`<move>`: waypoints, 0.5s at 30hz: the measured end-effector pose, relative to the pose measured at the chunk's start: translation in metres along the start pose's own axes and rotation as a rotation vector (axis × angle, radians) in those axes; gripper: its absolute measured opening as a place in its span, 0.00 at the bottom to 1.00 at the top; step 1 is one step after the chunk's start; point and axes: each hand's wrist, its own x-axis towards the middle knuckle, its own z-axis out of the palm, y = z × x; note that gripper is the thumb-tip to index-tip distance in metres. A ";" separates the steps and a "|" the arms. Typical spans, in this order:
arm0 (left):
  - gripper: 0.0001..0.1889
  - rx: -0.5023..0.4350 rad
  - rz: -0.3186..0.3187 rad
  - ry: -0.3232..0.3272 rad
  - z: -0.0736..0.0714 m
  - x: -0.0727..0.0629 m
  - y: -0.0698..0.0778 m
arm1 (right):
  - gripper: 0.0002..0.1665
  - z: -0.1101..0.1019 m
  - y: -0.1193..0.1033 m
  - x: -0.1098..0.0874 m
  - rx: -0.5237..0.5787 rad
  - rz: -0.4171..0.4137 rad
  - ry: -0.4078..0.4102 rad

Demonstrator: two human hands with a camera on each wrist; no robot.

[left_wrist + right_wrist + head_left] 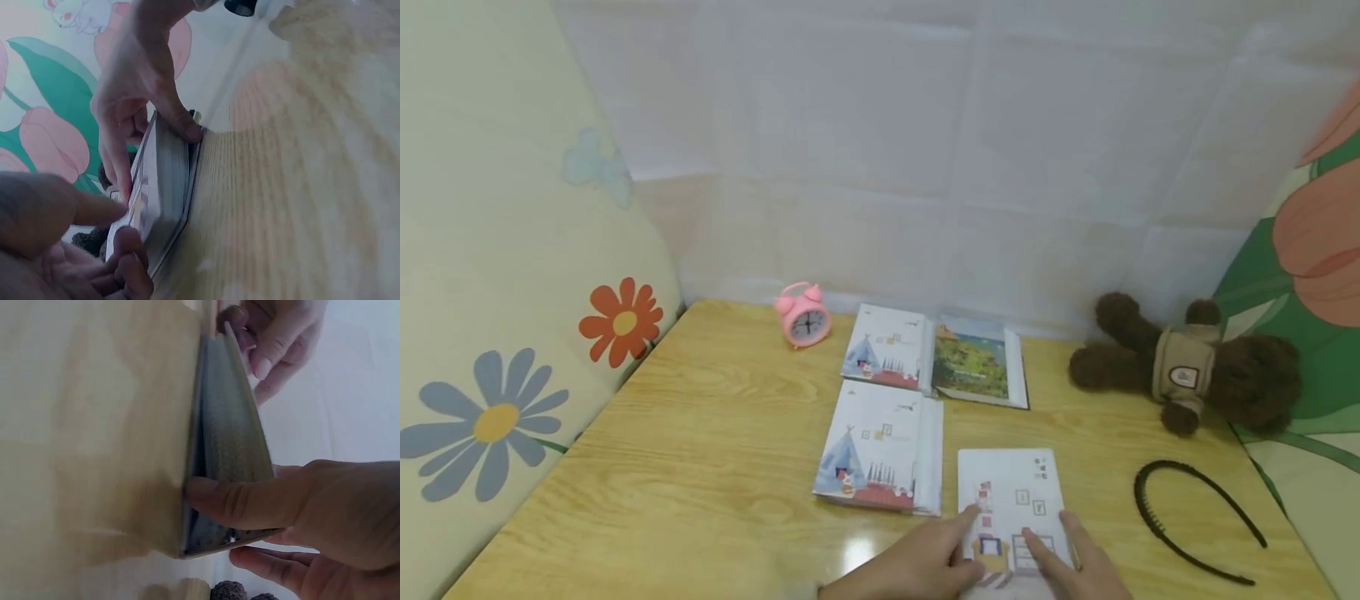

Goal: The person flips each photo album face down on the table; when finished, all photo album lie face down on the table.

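A thick photo album (1009, 479) with a white illustrated cover lies on the table in front of me. My left hand (921, 562) is at its left side, index finger on the cover and the other fingers bent at the edge. At the right side my right hand (1078, 567) grips the album, fingers over the cover. In the right wrist view the right thumb (244, 500) presses the lower cover's edge, and the page block (231, 419) shows between the covers. The left wrist view shows both hands around the album (172, 169).
Two albums with tent pictures, one nearer (868, 450) and one farther (883, 346), lie left of centre. Beside the farther one is a landscape-covered album (973, 358). A pink alarm clock (805, 317), a brown teddy bear (1183, 362) and a black headband (1142, 500) are also on the table (700, 433).
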 end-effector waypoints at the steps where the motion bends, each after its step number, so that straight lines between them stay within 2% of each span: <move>1: 0.38 0.024 -0.011 0.011 0.002 0.000 0.001 | 0.51 0.002 -0.001 -0.002 -0.043 -0.017 0.006; 2: 0.38 0.040 -0.029 0.014 0.004 0.000 0.002 | 0.52 0.004 -0.002 -0.004 -0.074 -0.015 0.002; 3: 0.38 0.043 -0.044 0.014 0.006 0.000 0.003 | 0.51 0.005 -0.001 -0.007 -0.152 -0.078 0.019; 6: 0.38 0.077 -0.085 -0.002 0.009 0.002 0.007 | 0.50 0.008 -0.001 -0.010 -0.157 -0.060 0.031; 9: 0.39 0.044 -0.119 -0.025 0.010 0.002 0.008 | 0.49 0.007 0.000 -0.009 -0.159 -0.092 0.043; 13: 0.39 -0.016 -0.110 -0.042 0.006 0.000 0.006 | 0.51 0.000 -0.004 -0.005 -0.209 -0.052 -0.015; 15: 0.38 0.000 -0.071 -0.039 0.000 -0.002 0.004 | 0.51 -0.006 -0.010 -0.002 -0.240 -0.001 -0.053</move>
